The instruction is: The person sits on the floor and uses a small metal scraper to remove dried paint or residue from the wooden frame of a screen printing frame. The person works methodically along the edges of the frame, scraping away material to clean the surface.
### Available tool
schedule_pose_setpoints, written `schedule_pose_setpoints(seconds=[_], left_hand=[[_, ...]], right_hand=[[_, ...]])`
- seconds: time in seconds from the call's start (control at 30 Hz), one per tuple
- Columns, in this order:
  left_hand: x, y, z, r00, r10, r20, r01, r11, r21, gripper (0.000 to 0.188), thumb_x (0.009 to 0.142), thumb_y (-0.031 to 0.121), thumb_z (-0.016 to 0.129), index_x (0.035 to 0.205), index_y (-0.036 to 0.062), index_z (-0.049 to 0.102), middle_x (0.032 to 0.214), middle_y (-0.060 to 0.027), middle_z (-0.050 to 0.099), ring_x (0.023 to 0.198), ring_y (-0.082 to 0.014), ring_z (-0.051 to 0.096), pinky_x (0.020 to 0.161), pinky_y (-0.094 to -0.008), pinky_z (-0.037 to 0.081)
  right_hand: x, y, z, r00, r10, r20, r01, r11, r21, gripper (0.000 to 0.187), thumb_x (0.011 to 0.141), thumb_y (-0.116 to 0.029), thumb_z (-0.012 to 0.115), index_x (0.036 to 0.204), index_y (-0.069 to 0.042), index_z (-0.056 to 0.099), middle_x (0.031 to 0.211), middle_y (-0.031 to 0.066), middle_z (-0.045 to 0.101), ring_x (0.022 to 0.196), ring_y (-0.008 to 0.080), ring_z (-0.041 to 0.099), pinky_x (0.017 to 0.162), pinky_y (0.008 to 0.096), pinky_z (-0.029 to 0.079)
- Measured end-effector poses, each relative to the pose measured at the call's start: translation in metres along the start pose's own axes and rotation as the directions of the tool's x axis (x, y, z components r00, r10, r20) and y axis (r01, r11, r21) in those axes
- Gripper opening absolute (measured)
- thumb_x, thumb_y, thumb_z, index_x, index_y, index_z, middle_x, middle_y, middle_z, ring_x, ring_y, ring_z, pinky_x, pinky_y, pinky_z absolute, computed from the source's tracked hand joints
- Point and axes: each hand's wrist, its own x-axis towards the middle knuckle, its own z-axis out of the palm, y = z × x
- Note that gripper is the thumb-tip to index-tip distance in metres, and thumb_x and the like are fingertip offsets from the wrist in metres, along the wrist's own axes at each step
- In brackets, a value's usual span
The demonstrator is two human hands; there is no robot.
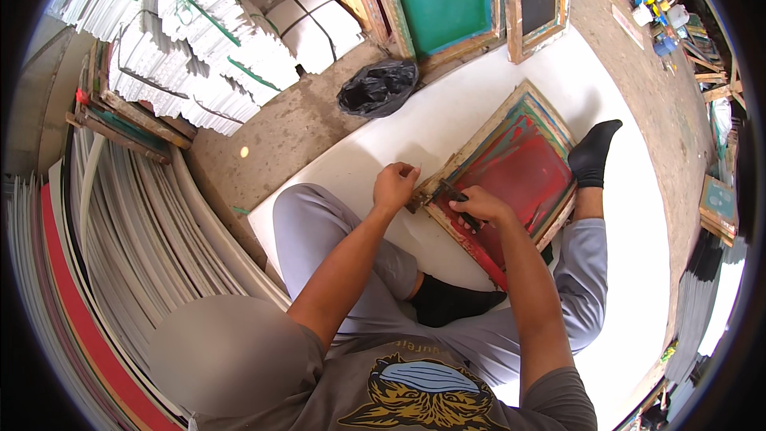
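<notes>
A wooden screen-printing frame (511, 183) with red-stained mesh lies tilted on a white board in front of me, between my legs. My right hand (483, 206) is closed round black-handled pliers (469, 222), whose head points at the frame's near left corner. Just left of that corner is my left hand (395, 185), its thumb and fingers pinched together. Whatever lies between those fingertips is too small to make out. A dark, worn piece (418, 198) shows at the corner, between my two hands.
The white board (335, 164) lies under me. Beyond it are a black plastic bag (377, 88), a green screen frame (439, 4) leaning upright, and tied white stacks (207, 40). Many sheets (152, 215) stand on edge at my left. Paint containers (666, 20) clutter the far right.
</notes>
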Motion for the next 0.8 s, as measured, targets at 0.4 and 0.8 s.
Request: schedule_pose_setpoints(seconds=[0.4, 0.8], left_hand=[[-0.001, 0.000, 0.006, 0.999, 0.048, 0.010, -0.048, 0.998, 0.033, 0.035, 0.093, 0.037, 0.070, 0.104, 0.0045, 0.079, 0.097, -0.0153, 0.078, 0.091, -0.0319, 0.075, 0.083, -0.0423, 0.058], [-0.002, 0.010, 0.001, 0.988, -0.002, 0.152, 0.023, 0.990, -0.137, 0.040, 0.095, 0.038, 0.070, 0.099, -0.0012, 0.078, 0.085, -0.0166, 0.076, 0.076, -0.0278, 0.073, 0.074, -0.0374, 0.056]], right_hand=[[0.007, 0.016, 0.028, 0.861, -0.390, -0.328, 0.098, 0.758, -0.645, 0.019, 0.080, -0.012, 0.068, 0.095, 0.000, 0.068, 0.089, 0.0283, 0.073, 0.087, 0.0435, 0.073, 0.076, 0.0544, 0.057], [-0.017, -0.019, 0.059, 0.764, -0.520, -0.382, -0.083, 0.507, -0.858, 0.022, 0.095, -0.025, 0.065, 0.102, -0.004, 0.064, 0.093, 0.0168, 0.075, 0.091, 0.0354, 0.076, 0.079, 0.0508, 0.060]])
